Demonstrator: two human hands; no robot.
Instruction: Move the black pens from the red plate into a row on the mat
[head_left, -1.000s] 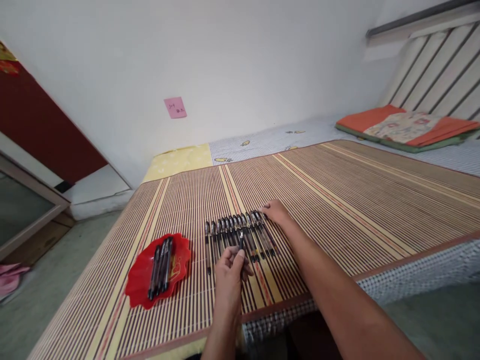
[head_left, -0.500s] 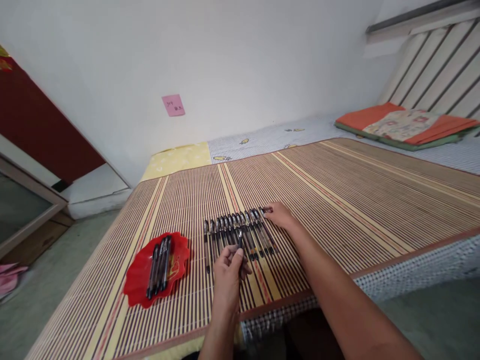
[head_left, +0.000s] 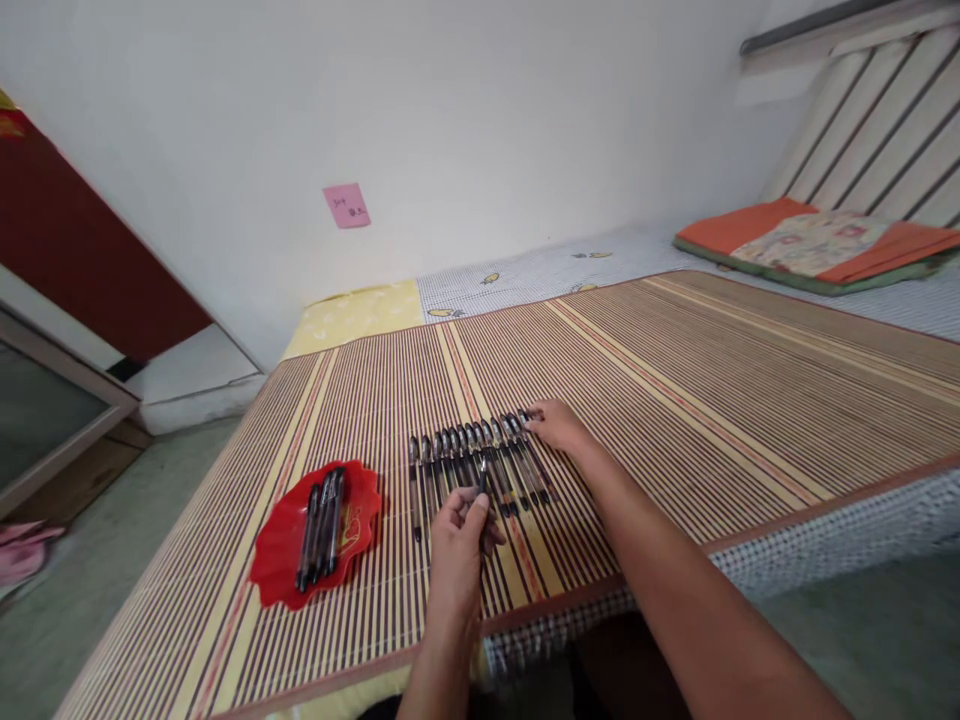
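My left hand (head_left: 459, 525) is closed around a black pen (head_left: 483, 478), its upper end sticking up past the thumb. Behind it, several black-capped pens (head_left: 427, 450) with clear barrels lie side by side in a row, caps pointing away from me. At the row's right end, my right hand (head_left: 553, 424) has its fingertips closed on the cap end of the last pen (head_left: 538, 465). To the left sits a red plate (head_left: 271, 555) with a wavy rim, and 3 more pens (head_left: 321, 530) lie in it. My left hand covers the lower ends of some pens in the row.
A striped bamboo mat (head_left: 637, 400) lies over the bed, under the plate and pens. Folded orange and green cloth (head_left: 787, 245) rests at the back right by a white slatted headboard (head_left: 862, 130). A pink note (head_left: 347, 205) is on the wall.
The camera view has shifted slightly. Both hands stay in nearly the same places, the left with its pen and the right at the row's right end.
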